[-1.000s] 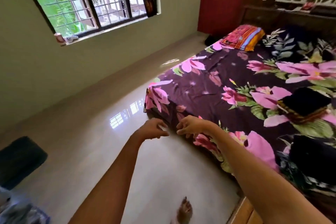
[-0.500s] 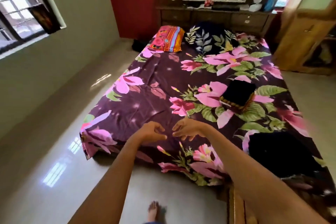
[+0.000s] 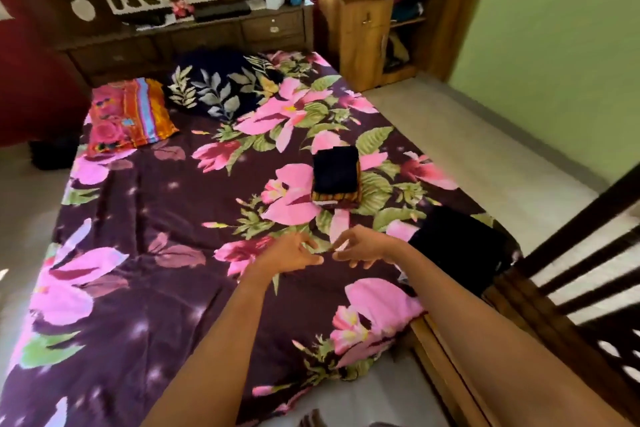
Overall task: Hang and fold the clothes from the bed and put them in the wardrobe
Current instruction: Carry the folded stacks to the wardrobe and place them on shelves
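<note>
Left hand: the left hand point(image 3: 294, 253) is held over the bed point(image 3: 156, 218), fingers loosely curled, with nothing seen in its hold.
Right hand: the right hand point(image 3: 363, 248) is held just beside the left, fingertips almost meeting; thumb and forefinger are bent toward each other, and no cloth is seen to be gripped.
Folded clothes: a small folded stack point(image 3: 335, 173), dark on top with a striped edge below, is laid on the flowered sheet beyond the hands, toward the middle of the bed.
Loose clothing: a black garment point(image 3: 453, 246) is spread at the bed's right edge, just right of the right hand. Whether it is folded cannot be told.
Wardrobe: the wardrobe point(image 3: 381, 10) is seen past the far right corner of the bed, its shelves exposed and partly filled, well apart from both hands.
Step in hand: the moment is judged to fall between garments, with one stack folded and both hands free.
Progress: folding is judged to be partly done, and nothing on the bed has yet been carried to the shelves.
Next move: a reach to the right for the black garment is called for, so that it can be lifted and laid flat on the bare sheet. Otherwise the folded stack should be taken up from beneath with both hands, so that its folds are kept.
Risk: the folds could be lost if the stack is lifted by one edge.
</note>
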`<state>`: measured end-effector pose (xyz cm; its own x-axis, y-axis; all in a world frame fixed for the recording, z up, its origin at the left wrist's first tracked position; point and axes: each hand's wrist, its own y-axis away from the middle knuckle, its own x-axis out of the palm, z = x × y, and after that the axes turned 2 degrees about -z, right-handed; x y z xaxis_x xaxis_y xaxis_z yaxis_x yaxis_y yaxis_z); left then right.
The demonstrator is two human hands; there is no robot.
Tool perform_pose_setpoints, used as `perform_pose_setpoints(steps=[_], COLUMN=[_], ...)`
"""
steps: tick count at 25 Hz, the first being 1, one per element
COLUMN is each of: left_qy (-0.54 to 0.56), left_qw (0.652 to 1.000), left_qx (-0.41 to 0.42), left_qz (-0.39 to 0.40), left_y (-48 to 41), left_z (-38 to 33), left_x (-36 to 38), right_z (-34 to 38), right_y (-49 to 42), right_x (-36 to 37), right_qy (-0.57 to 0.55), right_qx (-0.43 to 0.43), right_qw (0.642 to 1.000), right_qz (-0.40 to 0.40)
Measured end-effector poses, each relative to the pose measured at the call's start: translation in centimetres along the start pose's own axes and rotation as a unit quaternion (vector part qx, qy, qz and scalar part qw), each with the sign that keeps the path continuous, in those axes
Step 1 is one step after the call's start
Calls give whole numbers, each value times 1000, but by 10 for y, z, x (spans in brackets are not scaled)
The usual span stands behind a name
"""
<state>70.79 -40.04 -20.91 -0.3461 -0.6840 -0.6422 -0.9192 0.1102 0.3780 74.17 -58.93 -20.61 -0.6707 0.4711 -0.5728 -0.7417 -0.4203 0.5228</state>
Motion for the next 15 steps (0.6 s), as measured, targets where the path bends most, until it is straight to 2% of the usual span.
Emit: perform_pose_setpoints(steps=[6,15], left_qy=[-57,-122], left_qw=[984,947], left_qx=[69,123], left_qz=[151,272], left_y=[-84,-192], left_z=[-46,-132], left_x=[52,159], right_z=[-86,-225], right_y=[11,27], right_x=[-27,-77], right_qy=[-92,-216], right_qx=[114,234], right_qw=[986,939], right_qz=[-77,-130])
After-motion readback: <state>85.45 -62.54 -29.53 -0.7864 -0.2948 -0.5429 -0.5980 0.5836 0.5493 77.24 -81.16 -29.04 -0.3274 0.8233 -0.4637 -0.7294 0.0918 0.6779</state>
